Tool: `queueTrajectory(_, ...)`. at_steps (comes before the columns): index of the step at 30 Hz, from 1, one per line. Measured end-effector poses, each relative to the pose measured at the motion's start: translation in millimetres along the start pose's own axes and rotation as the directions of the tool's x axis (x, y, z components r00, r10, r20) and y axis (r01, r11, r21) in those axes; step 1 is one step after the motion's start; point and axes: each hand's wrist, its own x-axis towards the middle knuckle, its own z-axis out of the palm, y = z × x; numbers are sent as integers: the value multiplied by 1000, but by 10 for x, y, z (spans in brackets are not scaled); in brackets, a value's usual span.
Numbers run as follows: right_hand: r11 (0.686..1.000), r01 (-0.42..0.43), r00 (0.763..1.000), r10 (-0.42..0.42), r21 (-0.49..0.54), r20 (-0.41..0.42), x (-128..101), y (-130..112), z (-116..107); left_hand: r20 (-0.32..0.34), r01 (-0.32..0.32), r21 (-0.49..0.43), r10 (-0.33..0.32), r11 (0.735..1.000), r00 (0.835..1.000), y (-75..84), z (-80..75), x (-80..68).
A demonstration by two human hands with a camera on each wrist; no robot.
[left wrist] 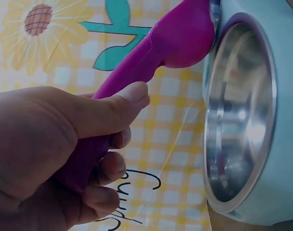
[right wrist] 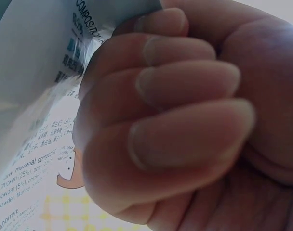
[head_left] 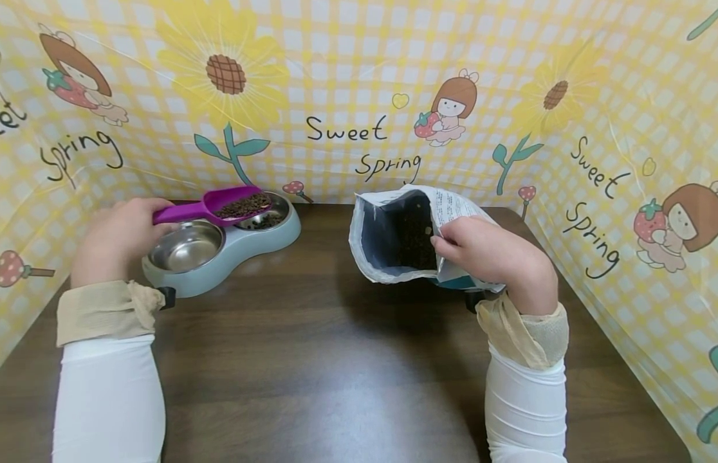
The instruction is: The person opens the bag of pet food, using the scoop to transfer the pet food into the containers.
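My left hand point(head_left: 118, 238) grips the handle of a purple scoop point(head_left: 220, 206) heaped with brown kibble, held over the pale blue double pet feeder point(head_left: 278, 241). The feeder's near steel bowl point(head_left: 186, 247) looks bare; the far bowl point(head_left: 266, 218) holds some kibble. In the left wrist view my thumb and fingers wrap the scoop point(left wrist: 151, 62) beside the steel bowl point(left wrist: 238, 115). My right hand point(head_left: 486, 254) pinches the rim of an opened pet food bag point(head_left: 394, 238), kibble visible inside. The right wrist view shows curled fingers point(right wrist: 185, 125) against the bag's printed side point(right wrist: 35, 96).
A dark wooden table point(head_left: 312, 360) carries everything. A yellow checked backdrop point(head_left: 359, 90) with sunflowers and "Sweet Spring" lettering closes in the back and both sides. Both forearms wear white sleeves.
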Motion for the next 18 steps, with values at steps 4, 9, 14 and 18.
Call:
queueTrajectory(4,1000,5,1000,-5,-4,-2,4,-1,-1,-25,9,48,-8,999,1000,56,20,2)
queueTrajectory(9,1000,11,1000,-11,-3,-5,12,-4,-1,-60,18,77,-14,997,998,146,22,7)
queueTrajectory(14,1000,6,1000,-6,2,-3,12,5,3,-92,11,92,-3,996,996,236,42,37)
queueTrajectory(18,1000,-2,1000,2,2,1,7,7,4,-131,4,106,10,994,991,285,75,70)
